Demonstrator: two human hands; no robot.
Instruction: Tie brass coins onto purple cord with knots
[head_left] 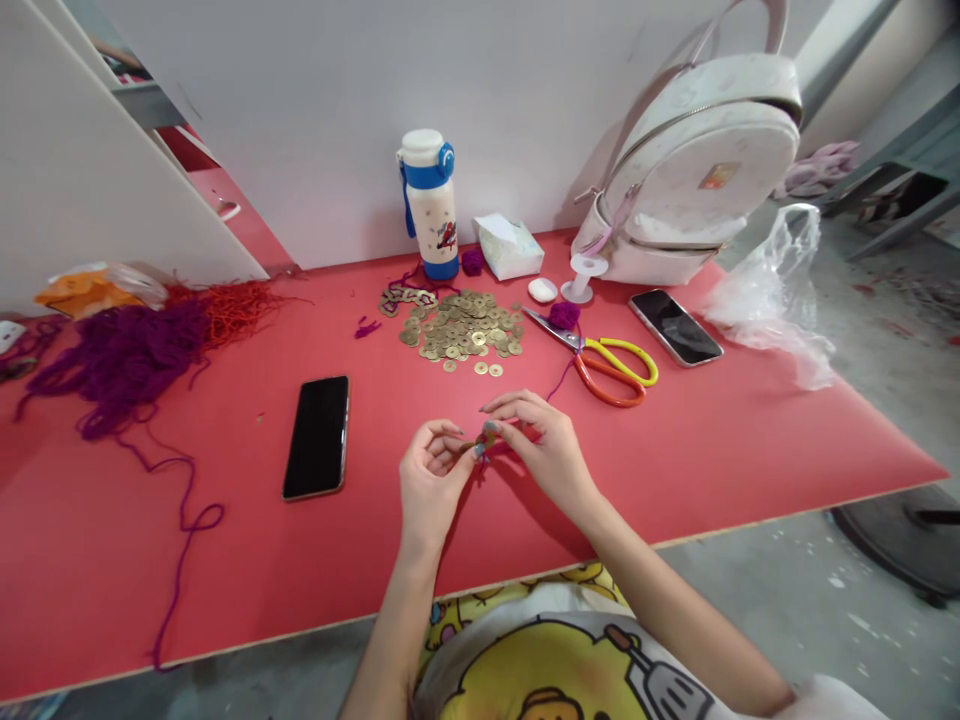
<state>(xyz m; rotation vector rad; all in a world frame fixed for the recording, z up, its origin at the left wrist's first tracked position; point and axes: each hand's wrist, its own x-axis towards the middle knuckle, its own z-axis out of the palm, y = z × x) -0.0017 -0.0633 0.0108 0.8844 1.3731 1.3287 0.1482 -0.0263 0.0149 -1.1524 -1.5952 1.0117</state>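
Near the front middle of the table, my left hand (435,475) pinches a brass-coloured coin (471,446) between thumb and fingers. My right hand (544,445) meets it there, its thumb and fingers closed on purple yarn (484,466) at the coin. How the yarn runs through or round the coin is hidden by the fingertips. A strand leads from my right hand up to a small purple yarn ball (564,316). Beyond my hands lies a spread pile of brass coins with holes (469,325), and a strung chain of coins (405,299) rests at its left.
Scissors (615,370) with orange and yellow handles lie right of the coins. Phones (317,437) (676,327) flank the work area. A bottle (431,205), tissue pack (510,248), spool (583,278), backpack (690,170) and plastic bag (776,295) stand behind. Purple yarn (135,350) heaps at left.
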